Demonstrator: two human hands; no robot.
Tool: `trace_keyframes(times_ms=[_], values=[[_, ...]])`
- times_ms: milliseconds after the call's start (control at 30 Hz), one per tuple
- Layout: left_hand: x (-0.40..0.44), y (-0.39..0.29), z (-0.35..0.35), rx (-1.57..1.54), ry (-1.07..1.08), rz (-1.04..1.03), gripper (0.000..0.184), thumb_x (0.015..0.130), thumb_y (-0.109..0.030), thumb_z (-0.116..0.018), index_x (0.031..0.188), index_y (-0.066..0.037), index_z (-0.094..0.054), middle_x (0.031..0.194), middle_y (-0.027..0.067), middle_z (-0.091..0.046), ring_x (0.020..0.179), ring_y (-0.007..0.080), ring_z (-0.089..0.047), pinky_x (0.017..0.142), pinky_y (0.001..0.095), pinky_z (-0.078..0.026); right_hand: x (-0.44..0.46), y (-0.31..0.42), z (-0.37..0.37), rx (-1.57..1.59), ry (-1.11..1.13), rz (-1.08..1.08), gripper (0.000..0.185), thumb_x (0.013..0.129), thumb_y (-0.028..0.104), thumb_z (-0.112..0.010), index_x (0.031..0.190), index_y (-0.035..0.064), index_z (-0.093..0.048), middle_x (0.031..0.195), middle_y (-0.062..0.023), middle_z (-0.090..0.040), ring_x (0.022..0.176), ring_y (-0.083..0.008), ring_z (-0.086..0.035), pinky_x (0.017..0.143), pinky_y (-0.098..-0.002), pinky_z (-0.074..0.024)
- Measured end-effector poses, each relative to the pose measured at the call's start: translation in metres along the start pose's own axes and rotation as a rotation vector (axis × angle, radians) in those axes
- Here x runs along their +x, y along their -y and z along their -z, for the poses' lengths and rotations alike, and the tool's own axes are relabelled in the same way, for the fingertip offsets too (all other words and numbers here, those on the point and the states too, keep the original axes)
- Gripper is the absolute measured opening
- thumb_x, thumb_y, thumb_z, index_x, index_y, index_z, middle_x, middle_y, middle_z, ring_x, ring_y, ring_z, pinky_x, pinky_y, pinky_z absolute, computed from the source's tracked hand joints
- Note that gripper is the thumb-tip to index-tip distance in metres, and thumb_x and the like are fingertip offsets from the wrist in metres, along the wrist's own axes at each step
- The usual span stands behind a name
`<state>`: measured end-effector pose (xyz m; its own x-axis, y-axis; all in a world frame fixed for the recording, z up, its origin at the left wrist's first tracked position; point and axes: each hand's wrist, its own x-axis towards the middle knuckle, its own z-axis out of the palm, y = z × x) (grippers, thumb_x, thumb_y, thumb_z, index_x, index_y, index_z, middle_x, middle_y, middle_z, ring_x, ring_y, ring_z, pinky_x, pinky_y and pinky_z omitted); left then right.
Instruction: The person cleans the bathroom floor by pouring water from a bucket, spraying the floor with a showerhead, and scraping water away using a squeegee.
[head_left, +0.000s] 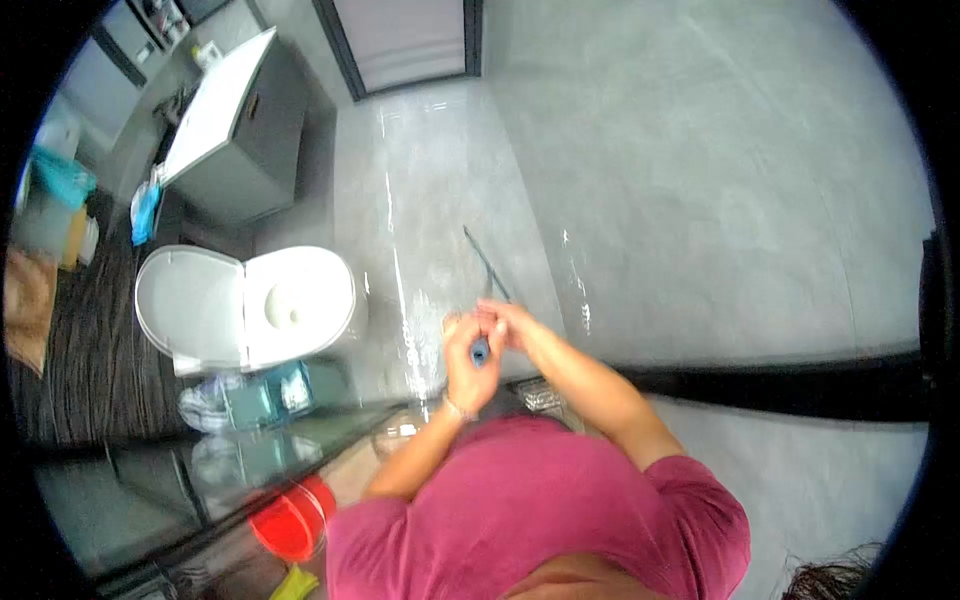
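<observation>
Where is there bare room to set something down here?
Best patch: the floor between the door, the cabinet and the tool, though it has shiny streaks. Most of the white cabinet top also looks bare. Crowded spots: beside the toilet near a greenish container, by the red bucket, and where the left hand and right hand meet.

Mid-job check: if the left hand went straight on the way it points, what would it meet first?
Probably the right hand, just ahead of the left hand and seemingly against it; this one view leaves the depth between them unclear.
</observation>
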<state>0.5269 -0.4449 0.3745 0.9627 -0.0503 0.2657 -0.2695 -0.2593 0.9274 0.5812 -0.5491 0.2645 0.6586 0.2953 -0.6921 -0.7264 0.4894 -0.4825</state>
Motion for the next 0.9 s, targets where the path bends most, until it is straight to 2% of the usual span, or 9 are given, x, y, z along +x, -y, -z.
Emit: trace_keyframes(times_ms=[167, 367, 467, 533, 633, 667, 800, 867, 900], values=[[0.151, 0.058, 0.025, -0.104, 0.038, 0.179, 0.011, 0.073, -0.007, -0.058, 0.068, 0.002, -0.053, 0.076, 0.0108, -0.057, 0.076, 0.0167, -0.053, 0.069, 0.0268, -0.041, 0.128, 0.085, -0.031, -0.033, -0.024, -0.022, 0.017, 0.078, 0.018, -0.049, 0.073, 0.0033, -0.053, 0.069, -0.004, -0.053, 0.062, -0.0139, -0.051, 0.058, -0.0255, -0.0429], [0.291, 0.074, 0.045, -0.18, 0.196, 0.062, 0.01, 0.072, -0.006, -0.058, 0.074, 0.003, -0.053, 0.082, 0.0116, -0.056, 0.079, 0.0184, -0.054, 0.071, 0.0272, -0.041, 0.174, 0.194, -0.088, 0.117, -0.158, 0.065, 0.016, 0.076, 0.016, -0.047, 0.067, 0.0032, -0.051, 0.064, -0.004, -0.05, 0.059, -0.0144, -0.049, 0.053, -0.0257, -0.0418], [0.355, 0.078, 0.045, -0.215, 0.196, -0.006, 0.011, 0.071, -0.008, -0.059, 0.07, 0.001, -0.053, 0.075, 0.0108, -0.055, 0.07, 0.0212, -0.053, 0.067, 0.0278, -0.042, 0.195, 0.257, -0.108, 0.071, -0.187, 0.031, 0.014, 0.076, 0.014, -0.047, 0.067, 0.0045, -0.049, 0.062, -0.004, -0.048, 0.057, -0.0135, -0.047, 0.054, -0.0276, -0.0425], [0.391, 0.094, 0.049, -0.206, 0.286, -0.01, 0.01, 0.074, -0.007, -0.055, 0.074, 0.003, -0.053, 0.081, 0.0113, -0.056, 0.078, 0.0186, -0.054, 0.07, 0.0258, -0.04, 0.231, 0.279, -0.105, 0.104, -0.138, 0.007, 0.013, 0.076, 0.015, -0.048, 0.068, 0.0043, -0.05, 0.063, -0.0044, -0.048, 0.058, -0.0141, -0.048, 0.058, -0.0283, -0.0431], [0.45, 0.125, 0.062, -0.16, 0.268, 0.054, 0.012, 0.077, -0.009, -0.052, 0.075, 0.003, -0.053, 0.079, 0.0111, -0.056, 0.075, 0.0181, -0.053, 0.068, 0.0251, -0.04, 0.292, 0.315, -0.12, 0.181, -0.029, -0.06, 0.013, 0.075, 0.016, -0.05, 0.068, 0.0047, -0.05, 0.064, -0.0046, -0.05, 0.059, -0.0147, -0.049, 0.06, -0.0278, -0.0431], [0.475, 0.138, 0.062, -0.114, 0.239, 0.073, 0.013, 0.078, -0.01, -0.051, 0.075, 0.003, -0.053, 0.078, 0.0111, -0.056, 0.075, 0.0181, -0.053, 0.067, 0.0251, -0.04, 0.324, 0.327, -0.122, 0.163, -0.152, -0.071, 0.011, 0.074, 0.015, -0.051, 0.07, 0.0045, -0.05, 0.066, -0.0052, -0.051, 0.062, -0.0161, -0.051, 0.062, -0.0281, -0.0434], [0.572, 0.185, 0.08, -0.058, 0.165, 0.257, 0.018, 0.082, -0.011, -0.045, 0.075, 0.005, -0.052, 0.076, 0.0089, -0.055, 0.074, 0.0149, -0.052, 0.069, 0.0258, -0.04, 0.428, 0.386, -0.15, 0.122, -0.098, -0.128, 0.009, 0.073, 0.013, -0.051, 0.07, 0.0049, -0.051, 0.066, -0.0068, -0.051, 0.063, -0.0174, -0.052, 0.063, -0.029, -0.0448], [0.615, 0.203, 0.095, -0.052, 0.163, 0.326, 0.018, 0.082, -0.011, -0.045, 0.075, 0.004, -0.052, 0.079, 0.0094, -0.056, 0.075, 0.0148, -0.051, 0.071, 0.0256, -0.039, 0.473, 0.417, -0.171, 0.08, -0.076, -0.284, 0.009, 0.073, 0.012, -0.052, 0.067, 0.0051, -0.05, 0.064, -0.007, -0.051, 0.06, -0.0171, -0.051, 0.062, -0.0296, -0.0463], [0.634, 0.215, 0.099, -0.059, 0.152, 0.344, 0.017, 0.082, -0.011, -0.046, 0.075, 0.004, -0.052, 0.083, 0.0095, -0.057, 0.075, 0.0144, -0.051, 0.072, 0.026, -0.039, 0.497, 0.425, -0.174, 0.085, -0.008, -0.185, 0.009, 0.073, 0.011, -0.051, 0.067, 0.0039, -0.05, 0.064, -0.0071, -0.05, 0.061, -0.0178, -0.052, 0.063, -0.0307, -0.0476]])
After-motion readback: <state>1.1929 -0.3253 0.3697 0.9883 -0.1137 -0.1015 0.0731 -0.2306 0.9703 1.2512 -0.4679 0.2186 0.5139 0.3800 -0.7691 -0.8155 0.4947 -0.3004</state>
